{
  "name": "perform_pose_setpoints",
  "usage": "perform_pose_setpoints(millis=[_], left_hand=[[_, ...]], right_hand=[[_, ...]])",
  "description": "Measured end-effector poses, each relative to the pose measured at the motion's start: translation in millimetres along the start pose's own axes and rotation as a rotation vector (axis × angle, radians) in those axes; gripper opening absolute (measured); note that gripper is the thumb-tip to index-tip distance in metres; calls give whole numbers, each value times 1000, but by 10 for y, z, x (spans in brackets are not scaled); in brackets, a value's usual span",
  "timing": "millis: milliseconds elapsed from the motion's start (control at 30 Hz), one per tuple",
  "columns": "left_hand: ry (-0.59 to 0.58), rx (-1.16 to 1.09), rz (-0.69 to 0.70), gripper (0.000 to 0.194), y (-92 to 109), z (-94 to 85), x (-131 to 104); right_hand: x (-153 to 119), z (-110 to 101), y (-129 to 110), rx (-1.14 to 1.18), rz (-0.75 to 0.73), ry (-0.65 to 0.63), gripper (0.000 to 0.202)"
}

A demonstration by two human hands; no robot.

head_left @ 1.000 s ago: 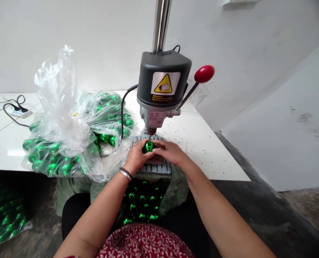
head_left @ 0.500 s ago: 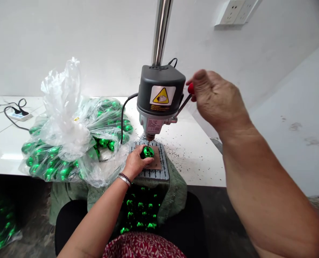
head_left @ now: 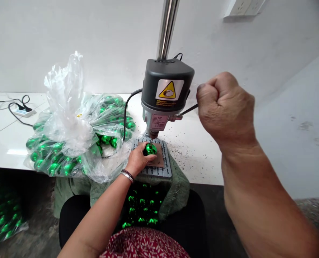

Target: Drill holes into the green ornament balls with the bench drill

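Observation:
Under the drill press (head_left: 168, 86), my left hand (head_left: 138, 159) holds a shiny green ball (head_left: 151, 149) between thumb and fingers. The ball rests on a brown board (head_left: 158, 161) on the grey drill base (head_left: 166, 171), with the drill bit at its top. Raised at the right, my right hand (head_left: 225, 107) is closed round the end of the press's lever (head_left: 189, 109); the red knob is hidden inside the fist.
A clear plastic bag (head_left: 67, 132) full of green balls lies on the white table (head_left: 199, 154) at left. Nearby is a power strip (head_left: 24, 111). Dark shavings lie right of the base. More green balls (head_left: 141, 206) are below the table edge, others at lower left.
My right hand has closed fully round the lever's knob and turned with it, the lever now lying lower. The whole view has shifted slightly; my left hand still holds the ball.

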State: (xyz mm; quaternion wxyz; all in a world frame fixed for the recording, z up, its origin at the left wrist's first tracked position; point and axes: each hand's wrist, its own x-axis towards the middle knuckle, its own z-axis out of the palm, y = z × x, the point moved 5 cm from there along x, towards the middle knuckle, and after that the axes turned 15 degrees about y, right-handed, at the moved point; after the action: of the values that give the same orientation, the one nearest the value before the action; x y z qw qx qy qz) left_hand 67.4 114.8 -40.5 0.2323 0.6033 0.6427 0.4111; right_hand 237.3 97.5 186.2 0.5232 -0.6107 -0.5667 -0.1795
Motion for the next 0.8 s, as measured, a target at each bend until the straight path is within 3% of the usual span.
perform_pose_setpoints(millis=[333,800], left_hand=[[0,21,18,54,45,-35,-24],[-4,20,34,55,58,-41,-30]], right_hand=[[-316,-120,34,39,-185,168,22],[-595,-117,150,49,-99,155,24]])
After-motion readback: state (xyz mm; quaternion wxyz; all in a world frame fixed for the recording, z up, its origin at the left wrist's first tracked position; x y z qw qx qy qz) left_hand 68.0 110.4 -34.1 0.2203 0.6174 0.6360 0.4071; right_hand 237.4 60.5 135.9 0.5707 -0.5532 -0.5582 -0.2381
